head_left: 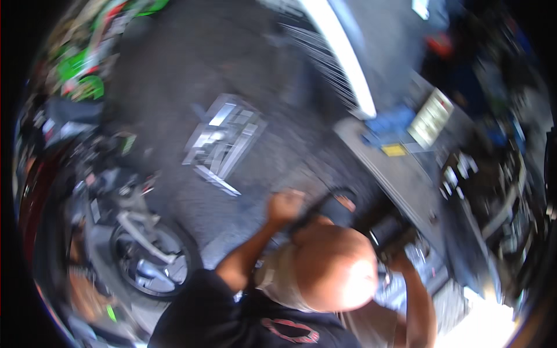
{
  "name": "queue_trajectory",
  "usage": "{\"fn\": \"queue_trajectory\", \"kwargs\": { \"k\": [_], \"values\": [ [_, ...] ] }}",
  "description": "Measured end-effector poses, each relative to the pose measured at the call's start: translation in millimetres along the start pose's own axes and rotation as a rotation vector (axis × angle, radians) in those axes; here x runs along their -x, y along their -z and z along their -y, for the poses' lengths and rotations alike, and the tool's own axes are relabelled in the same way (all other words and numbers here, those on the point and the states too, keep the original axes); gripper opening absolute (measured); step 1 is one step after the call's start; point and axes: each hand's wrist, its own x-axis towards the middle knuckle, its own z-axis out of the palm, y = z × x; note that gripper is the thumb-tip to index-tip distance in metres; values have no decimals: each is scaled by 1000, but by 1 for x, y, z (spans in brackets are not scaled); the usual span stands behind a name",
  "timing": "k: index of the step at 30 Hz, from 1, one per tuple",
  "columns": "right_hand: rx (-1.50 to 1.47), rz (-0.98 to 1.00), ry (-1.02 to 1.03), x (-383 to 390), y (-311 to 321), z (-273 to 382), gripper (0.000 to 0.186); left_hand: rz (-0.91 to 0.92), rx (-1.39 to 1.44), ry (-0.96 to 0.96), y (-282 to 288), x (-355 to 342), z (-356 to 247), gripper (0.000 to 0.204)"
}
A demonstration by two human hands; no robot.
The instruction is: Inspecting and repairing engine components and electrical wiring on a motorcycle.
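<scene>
My left hand [284, 206] is curled closed in front of my bent knee [342, 269], beside a dark curved thing [313, 213] that blurs into my foot [344, 202]. Whether the fingers hold anything is hidden. On the other side of the knee, my right hand [399, 262] reaches down near a dark, blocky object [383, 232] below the edge of a grey bench-like surface [377, 165]. Motion smears its fingers, so its grip is unclear. Ahead on the floor lies a tray of silvery metal tools or parts [223, 139].
A motorcycle wheel [154, 261] stands close on the left, with green and red parts [81, 75] beyond it. Blue cloth [390, 124], a yellow item [394, 150] and a pale rectangular box [430, 118] lie on the right. A white curved panel [342, 52] rises at the far side.
</scene>
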Motion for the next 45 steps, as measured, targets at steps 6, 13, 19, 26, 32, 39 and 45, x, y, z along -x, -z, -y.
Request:
{"fn": "queue_trajectory", "kwargs": {
  "k": [6, 13, 19, 26, 32, 39, 45],
  "values": [
    [-254, -144, -974, -93, 58, 85, 39, -73, -273, -29, 27, -10, 10, 31],
    [-370, 15, -1157, -126, -11, 87, 49, 200, -32, -303, -5, -65, -135, 15],
    [-649, -580, -1375, -127, 1, 103, 44, 354, 65, -548, 20, -73, -260, 17],
    [-732, -971, -1506, -67, 3, 68, 39, 316, 139, -554, 25, -69, -348, 19],
    [-749, -787, -1402, -73, -8, 68, 37, 339, 273, -742, 53, -37, -394, 29],
    [-588, -652, -1260, -105, 26, 95, 33, 531, 130, -890, 45, -47, -384, 23],
    [-595, -720, -1204, -117, 36, 122, 34, 824, -155, -432, -30, -113, -344, 19]
  ]
}}
